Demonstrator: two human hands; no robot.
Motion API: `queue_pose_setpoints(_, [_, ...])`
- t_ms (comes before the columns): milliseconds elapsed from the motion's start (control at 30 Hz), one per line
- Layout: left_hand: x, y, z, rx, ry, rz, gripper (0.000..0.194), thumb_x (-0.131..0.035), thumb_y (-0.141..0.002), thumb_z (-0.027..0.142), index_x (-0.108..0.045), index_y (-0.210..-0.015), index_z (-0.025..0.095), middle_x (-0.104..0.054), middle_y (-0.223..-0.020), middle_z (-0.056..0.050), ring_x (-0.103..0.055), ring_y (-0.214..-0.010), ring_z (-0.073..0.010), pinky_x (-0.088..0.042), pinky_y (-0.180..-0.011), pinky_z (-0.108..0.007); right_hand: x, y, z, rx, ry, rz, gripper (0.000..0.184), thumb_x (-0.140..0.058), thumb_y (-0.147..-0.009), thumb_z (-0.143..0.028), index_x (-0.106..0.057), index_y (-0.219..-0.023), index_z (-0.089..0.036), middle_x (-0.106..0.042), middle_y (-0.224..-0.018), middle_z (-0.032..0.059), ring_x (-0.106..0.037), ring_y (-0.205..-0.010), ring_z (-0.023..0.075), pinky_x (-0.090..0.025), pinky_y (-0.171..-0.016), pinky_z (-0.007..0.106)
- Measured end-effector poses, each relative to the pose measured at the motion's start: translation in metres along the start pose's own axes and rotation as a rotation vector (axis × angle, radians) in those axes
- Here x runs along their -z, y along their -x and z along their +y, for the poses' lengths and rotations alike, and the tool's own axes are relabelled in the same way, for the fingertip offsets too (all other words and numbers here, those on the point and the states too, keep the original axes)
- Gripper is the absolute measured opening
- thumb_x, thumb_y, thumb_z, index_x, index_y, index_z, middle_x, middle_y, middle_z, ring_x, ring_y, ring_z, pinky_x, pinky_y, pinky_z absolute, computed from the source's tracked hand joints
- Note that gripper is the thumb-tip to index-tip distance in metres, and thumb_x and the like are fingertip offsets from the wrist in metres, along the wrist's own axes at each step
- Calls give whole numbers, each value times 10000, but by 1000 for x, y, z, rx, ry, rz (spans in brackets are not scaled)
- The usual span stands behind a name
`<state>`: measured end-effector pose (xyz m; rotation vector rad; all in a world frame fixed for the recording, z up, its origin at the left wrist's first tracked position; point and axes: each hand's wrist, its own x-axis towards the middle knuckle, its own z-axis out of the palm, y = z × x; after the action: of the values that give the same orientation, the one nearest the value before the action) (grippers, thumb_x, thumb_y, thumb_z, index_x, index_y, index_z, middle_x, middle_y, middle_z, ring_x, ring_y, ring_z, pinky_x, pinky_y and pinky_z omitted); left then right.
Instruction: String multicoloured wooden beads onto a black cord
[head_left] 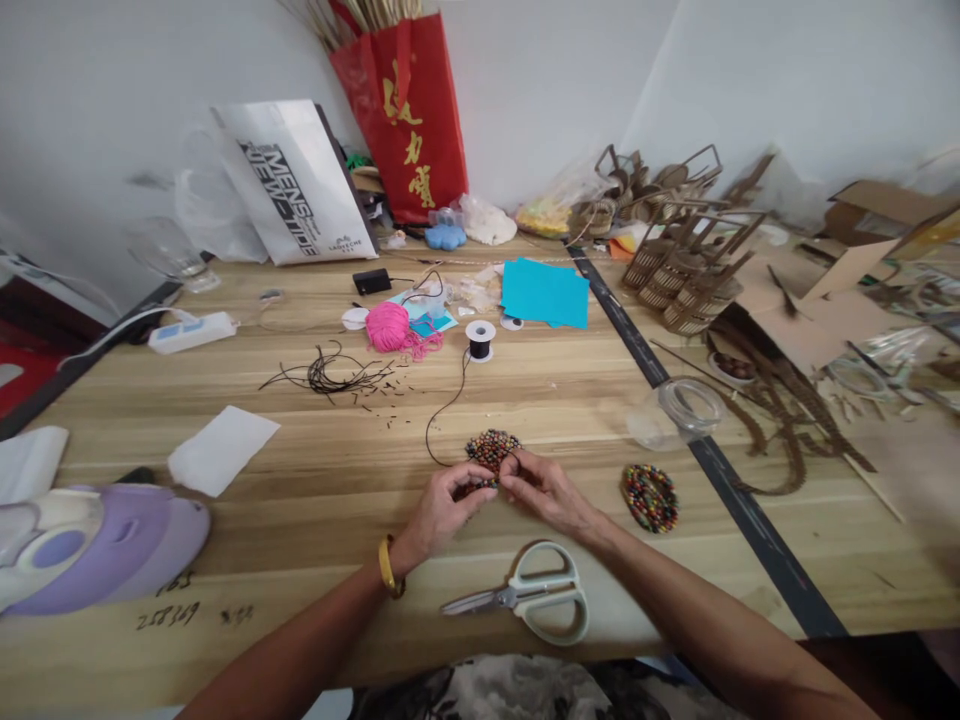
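Note:
My left hand (pixel 444 502) and my right hand (pixel 547 492) are close together over a bundle of multicoloured beads (pixel 493 446). The fingertips of both are pinched on thin black cord (pixel 429 430), which runs down from a white spool (pixel 480 341) of black cord. A small loop of it shows at my right fingertips. Some beads show beneath my left fingers, and the exact grip there is partly hidden. Off to the right of my right hand lies a second coiled bundle of beads (pixel 650 498). Scissors (pixel 529 594) with pale handles lie between my forearms, blades pointing left.
Cut black cords (pixel 334 371) and short scraps lie left of the spool, near pink yarn (pixel 388 328) and blue sheets (pixel 545 293). A purple-and-white device (pixel 112 545) stands at left. A clear tape roll (pixel 690 405) and woven baskets (pixel 682 275) are at right.

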<state>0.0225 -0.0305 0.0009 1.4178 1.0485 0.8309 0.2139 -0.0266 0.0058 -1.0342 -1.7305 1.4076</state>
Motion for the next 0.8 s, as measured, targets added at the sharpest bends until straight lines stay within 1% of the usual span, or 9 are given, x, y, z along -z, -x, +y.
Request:
queue_pose_setpoints(100, [1, 0, 1, 35, 28, -62, 266, -661, -775, 335, -679, -938, 126, -666, -715, -37, -523, -555, -107, -406, -531, -219, 0, -1, 1, 10, -26, 5, 335, -508, -899, -463, -535, -809, -142, -499, -670, -8, -400, -584, 90, -312, -519, 200])
queue_pose_setpoints(167, [2, 0, 0, 51, 48, -95, 304, -656, -778, 364, -667, -951, 115, -663, -690, -39, -534, -547, -107, -415, -534, -223, 0, -1, 2, 7, -50, 10, 329, -510, -899, -457, -534, -809, -142, -501, -666, -11, -398, -576, 88, -313, -520, 203])
queue_pose_setpoints(233, [3, -1, 0, 74, 87, -118, 336, -660, -771, 391, -650, -951, 107, -678, -716, -55, -558, -563, -111, -431, -544, -227, 0, -1, 2, -5, -71, 17, 329, -517, -894, -458, -532, -808, -141, -500, -659, -13, -401, -566, 86, -314, -519, 205])
queue_pose_setpoints(367, [5, -4, 0, 142, 198, -155, 353, -689, -731, 444, -622, -843, 116, -678, -710, -55, -570, -555, -108, -434, -518, -217, -2, -2, 2, -14, -70, 37, 342, -544, -872, -473, -542, -797, -140, -507, -658, -13, -408, -558, 85, -313, -508, 204])
queue_pose_setpoints(467, [6, -6, 1, 168, 257, -145, 336, -710, -711, 436, -605, -766, 121, -650, -658, -28, -552, -527, -91, -425, -511, -204, -5, -2, 4, -5, -76, 40, 339, -548, -870, -473, -550, -811, -140, -523, -666, -8, -427, -564, 87, -330, -509, 202])
queue_pose_setpoints(600, [9, -7, -2, 194, 291, -71, 313, -709, -719, 412, -588, -749, 125, -645, -656, -19, -543, -526, -80, -409, -506, -187, -2, -3, 4, 2, -83, 50, 339, -560, -866, -458, -526, -1002, -149, -560, -724, 0, -476, -580, 95, -373, -514, 202])
queue_pose_setpoints(667, [11, -9, -4, 192, 313, -25, 310, -700, -727, 417, -586, -757, 130, -647, -665, -14, -534, -519, -75, -398, -496, -183, 4, -3, 0, 4, 43, 62, 326, -563, -870, -423, -507, -1047, -155, -560, -708, -8, -477, -562, 95, -364, -508, 202])
queue_pose_setpoints(733, [13, -10, -6, 180, 330, 12, 312, -699, -725, 422, -589, -760, 132, -650, -680, -13, -528, -518, -72, -394, -493, -183, 12, -1, -9, 2, 259, 60, 233, -553, -881, -359, -524, -998, -160, -586, -720, 4, -494, -561, 100, -358, -523, 210])
queue_pose_setpoints(800, [16, -12, -6, 161, 338, 45, 308, -700, -724, 415, -589, -754, 129, -650, -688, -15, -530, -529, -72, -401, -506, -185, 18, 5, -21, 12, 508, -30, 120, -556, -874, -286, -555, -905, -170, -596, -696, 8, -513, -565, 112, -344, -541, 223])
